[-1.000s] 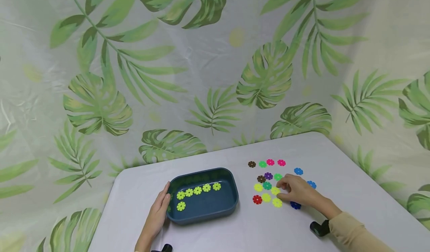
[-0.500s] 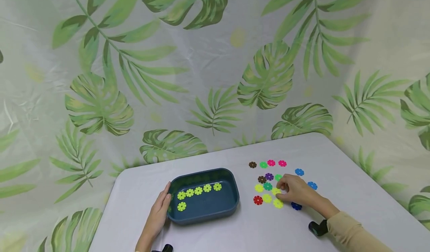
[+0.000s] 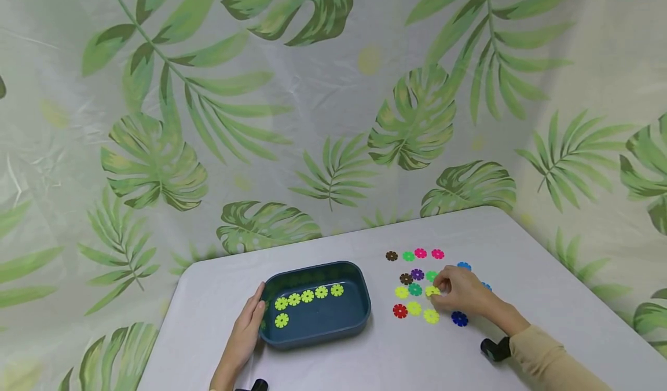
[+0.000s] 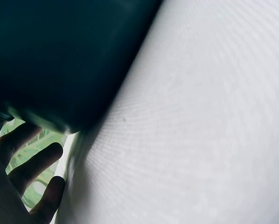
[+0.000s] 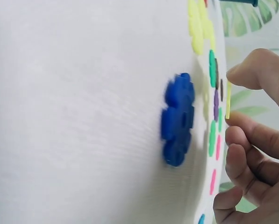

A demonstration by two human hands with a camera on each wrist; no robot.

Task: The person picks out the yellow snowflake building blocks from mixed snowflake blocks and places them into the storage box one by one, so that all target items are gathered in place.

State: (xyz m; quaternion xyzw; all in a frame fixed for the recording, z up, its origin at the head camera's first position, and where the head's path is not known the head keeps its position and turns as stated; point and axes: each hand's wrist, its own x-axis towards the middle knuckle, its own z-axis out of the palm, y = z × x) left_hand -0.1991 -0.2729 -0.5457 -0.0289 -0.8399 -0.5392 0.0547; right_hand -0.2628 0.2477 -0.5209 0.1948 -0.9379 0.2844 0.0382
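My right hand [image 3: 461, 291] pinches a yellow flower-shaped disc [image 3: 432, 291] between thumb and index finger. In the right wrist view that disc [image 5: 228, 100] appears edge-on, off the table, and the other fingers are bent. My left hand [image 3: 247, 324] lies along the left wall of a dark blue plastic tub [image 3: 312, 340], its fingers extended; the left wrist view has these fingers [image 4: 39, 161] spread beside the tub [image 4: 60, 60]. Inside the tub several yellow flower discs [image 3: 307, 296] form a row, with a single one [image 3: 281, 320] in front.
On the white table [image 3: 385, 362] lie yellow discs [image 3: 431, 316], a red disc [image 3: 400, 311], a dark blue disc [image 3: 460, 319], brown, green, purple and pink ones, and light blue discs [image 3: 464, 266] partly behind my right hand. A leaf-print curtain [image 3: 333, 101] hangs behind.
My right hand has lifted a yellow disc slightly from among the others, uncovering more of the dark blue disc and covering part of the light blue ones. The left hand has stayed at the tub.
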